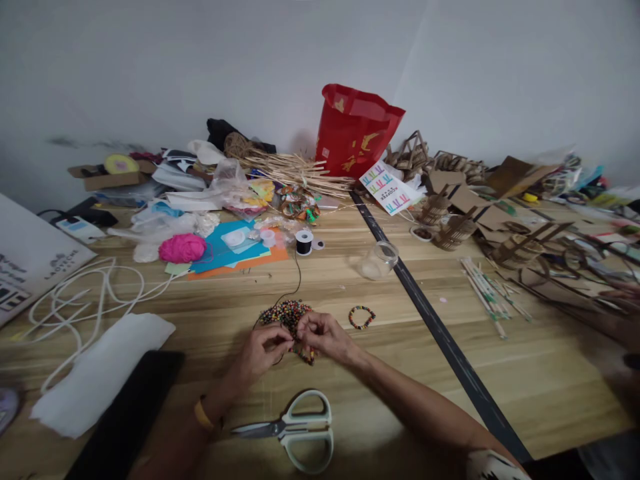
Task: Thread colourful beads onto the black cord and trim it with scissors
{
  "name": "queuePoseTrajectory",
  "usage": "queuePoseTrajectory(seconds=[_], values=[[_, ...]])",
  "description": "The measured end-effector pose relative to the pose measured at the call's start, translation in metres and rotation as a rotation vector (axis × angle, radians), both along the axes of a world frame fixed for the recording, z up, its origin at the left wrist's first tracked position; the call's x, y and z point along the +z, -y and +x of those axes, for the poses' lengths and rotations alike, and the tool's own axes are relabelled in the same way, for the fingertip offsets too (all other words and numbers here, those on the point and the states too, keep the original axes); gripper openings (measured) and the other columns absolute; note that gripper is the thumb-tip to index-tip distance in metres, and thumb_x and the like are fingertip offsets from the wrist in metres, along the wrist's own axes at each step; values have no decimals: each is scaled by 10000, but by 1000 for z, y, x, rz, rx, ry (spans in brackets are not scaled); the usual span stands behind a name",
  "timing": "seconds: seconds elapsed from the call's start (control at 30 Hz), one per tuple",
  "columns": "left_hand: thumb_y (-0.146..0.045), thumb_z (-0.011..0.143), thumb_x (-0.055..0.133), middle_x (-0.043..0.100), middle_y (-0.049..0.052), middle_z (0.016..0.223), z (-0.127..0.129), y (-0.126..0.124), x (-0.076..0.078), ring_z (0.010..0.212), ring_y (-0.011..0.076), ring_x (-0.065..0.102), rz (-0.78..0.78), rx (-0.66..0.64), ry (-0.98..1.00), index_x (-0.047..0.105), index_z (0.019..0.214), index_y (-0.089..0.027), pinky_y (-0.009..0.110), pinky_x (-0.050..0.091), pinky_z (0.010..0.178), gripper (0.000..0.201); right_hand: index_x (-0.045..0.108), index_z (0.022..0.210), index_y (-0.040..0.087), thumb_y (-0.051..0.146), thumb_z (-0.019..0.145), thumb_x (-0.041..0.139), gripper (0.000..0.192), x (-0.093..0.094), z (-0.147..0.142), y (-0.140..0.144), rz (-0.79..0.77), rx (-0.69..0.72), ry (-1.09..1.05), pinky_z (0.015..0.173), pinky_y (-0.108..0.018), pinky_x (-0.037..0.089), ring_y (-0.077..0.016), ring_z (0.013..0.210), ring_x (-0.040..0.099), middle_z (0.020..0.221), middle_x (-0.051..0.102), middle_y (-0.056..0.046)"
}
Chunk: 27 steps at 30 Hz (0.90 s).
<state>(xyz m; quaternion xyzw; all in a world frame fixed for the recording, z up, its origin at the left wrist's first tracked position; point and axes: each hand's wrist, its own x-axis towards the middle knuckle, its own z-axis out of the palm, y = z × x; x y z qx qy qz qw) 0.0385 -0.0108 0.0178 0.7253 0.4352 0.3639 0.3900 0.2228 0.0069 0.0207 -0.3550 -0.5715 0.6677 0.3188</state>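
Observation:
Colourful small beads (286,312) lie in a pile on the wooden table, just beyond and between my hands. My left hand (265,350) is closed in a pinch at the near left side of the pile, on a thin black cord (299,277) that runs down from a spool (303,243). My right hand (325,337) pinches close to the left fingertips, over the beads; what it holds is too small to make out. To the right lies a beaded bracelet (361,318). White-handled scissors (306,430) rest nearest me, blades pointing left.
A clear jar (380,259) stands beyond the bracelet. Pink yarn (183,248), coloured paper (225,243), bundled sticks (295,170) and a red bag (355,130) sit at the back. White cable (103,287) lies left. Small baskets (454,232) stand right, near another person's hand (623,293).

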Motion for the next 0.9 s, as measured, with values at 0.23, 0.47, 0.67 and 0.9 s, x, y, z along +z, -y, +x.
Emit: queuePoseTrajectory(seconds=[0.23,0.47,0.67,0.9], values=[[-230,805,599,603,114,1136,-15,-4,12,1058,235,562,118,29,-43,661,701,-168,353,411,937,137,519,754,151,562,722,647,431,12,9,-6,3,52,2,452,-175,360,-63,452,460,600,575,19],[-148,815,590,619,57,886,-24,1,36,898,191,582,282,-1,15,631,766,-179,317,451,829,71,553,723,133,473,768,636,353,25,17,-6,151,33,31,490,-193,257,-65,524,357,605,459,40],[-147,830,582,671,39,801,-19,9,46,798,170,623,113,-51,131,613,764,-175,283,470,764,78,564,732,136,360,798,610,238,41,20,-1,256,-18,80,511,-201,285,-83,547,378,600,465,35],[-244,794,629,688,81,936,2,13,46,894,202,626,-127,-74,272,639,699,-159,283,475,782,128,620,747,147,222,813,604,102,63,24,13,528,-55,206,588,-206,382,-112,657,498,727,561,-7]])
